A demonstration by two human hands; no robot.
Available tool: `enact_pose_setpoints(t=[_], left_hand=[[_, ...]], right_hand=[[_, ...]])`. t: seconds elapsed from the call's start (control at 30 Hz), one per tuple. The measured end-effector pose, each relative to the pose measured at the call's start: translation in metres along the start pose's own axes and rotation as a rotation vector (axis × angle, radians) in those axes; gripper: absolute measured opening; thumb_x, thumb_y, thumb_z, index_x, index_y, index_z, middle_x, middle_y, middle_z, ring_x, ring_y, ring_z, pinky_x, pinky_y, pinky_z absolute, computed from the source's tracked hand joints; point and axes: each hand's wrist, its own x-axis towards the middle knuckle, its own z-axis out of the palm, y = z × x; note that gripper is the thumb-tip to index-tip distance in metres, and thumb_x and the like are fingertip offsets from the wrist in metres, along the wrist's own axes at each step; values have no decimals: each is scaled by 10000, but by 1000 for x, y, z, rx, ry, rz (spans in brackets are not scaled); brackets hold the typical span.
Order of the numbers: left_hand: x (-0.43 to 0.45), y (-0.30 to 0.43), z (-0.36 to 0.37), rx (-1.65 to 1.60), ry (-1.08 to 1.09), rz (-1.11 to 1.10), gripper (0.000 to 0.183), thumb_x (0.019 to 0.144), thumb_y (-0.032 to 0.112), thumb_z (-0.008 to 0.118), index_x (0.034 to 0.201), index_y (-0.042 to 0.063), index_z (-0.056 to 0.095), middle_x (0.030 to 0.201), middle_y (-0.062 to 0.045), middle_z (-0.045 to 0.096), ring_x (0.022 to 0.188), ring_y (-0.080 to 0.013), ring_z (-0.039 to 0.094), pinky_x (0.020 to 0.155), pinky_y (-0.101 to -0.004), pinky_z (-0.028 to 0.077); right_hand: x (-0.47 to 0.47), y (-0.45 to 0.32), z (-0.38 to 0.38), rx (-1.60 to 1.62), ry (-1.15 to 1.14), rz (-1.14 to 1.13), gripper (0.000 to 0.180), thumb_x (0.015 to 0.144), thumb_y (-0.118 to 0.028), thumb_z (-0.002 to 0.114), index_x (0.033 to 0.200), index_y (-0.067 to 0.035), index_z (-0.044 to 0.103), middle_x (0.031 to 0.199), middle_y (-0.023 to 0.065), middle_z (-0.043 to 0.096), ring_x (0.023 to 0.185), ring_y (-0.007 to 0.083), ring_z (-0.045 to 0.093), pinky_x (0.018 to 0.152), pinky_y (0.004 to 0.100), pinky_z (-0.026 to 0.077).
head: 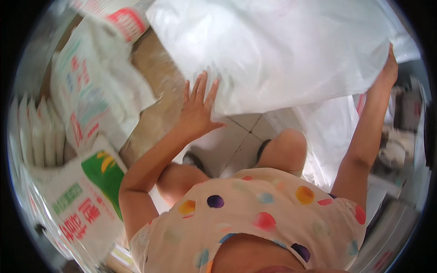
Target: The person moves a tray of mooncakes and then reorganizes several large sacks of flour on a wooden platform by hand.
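A large white plastic sack point(280, 54) fills the upper middle of the view, its surface slightly wrinkled. At the sack's lower left edge my left hand point(198, 109) is spread flat, fingers apart, with the fingertips over or against the plastic. My right hand point(387, 73) grips the sack's right edge; most of its fingers are hidden. Beneath the sack, on the right, more white plastic sheeting or bag point(327, 133) hangs down beside my knee.
Printed white sacks point(99, 85) lie on brown cardboard point(153, 65) at left. Nearer me is a white sack with a green panel point(82, 198); several upright white packets point(41, 133) stand behind it. Cluttered shelving point(399, 146) lines the right. Tiled floor point(239, 146) shows between my knees.
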Motion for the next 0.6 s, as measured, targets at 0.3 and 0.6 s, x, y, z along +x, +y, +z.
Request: enact_pose_setpoints(t=[0.3,0.6], left_hand=[[218,64,97,211,310,610,500,686,99,604,1165,75,466,1138,-86,517,1100,-219,463,1014,-469,228],[227,14,175,231,-29,567,87,714,128,508,787,129,555,704,-21,532,780,-187,543,986,-469,280]], right_hand=[[-84,135,-364,-128,714,210,325,840,-208,524,1029,56,547,908,92,596,795,171,574,656,269,456],[-270,239,-417,-142,768,867,315,783,-172,619,969,78,575,948,127,570,822,243,571,681,346,504]])
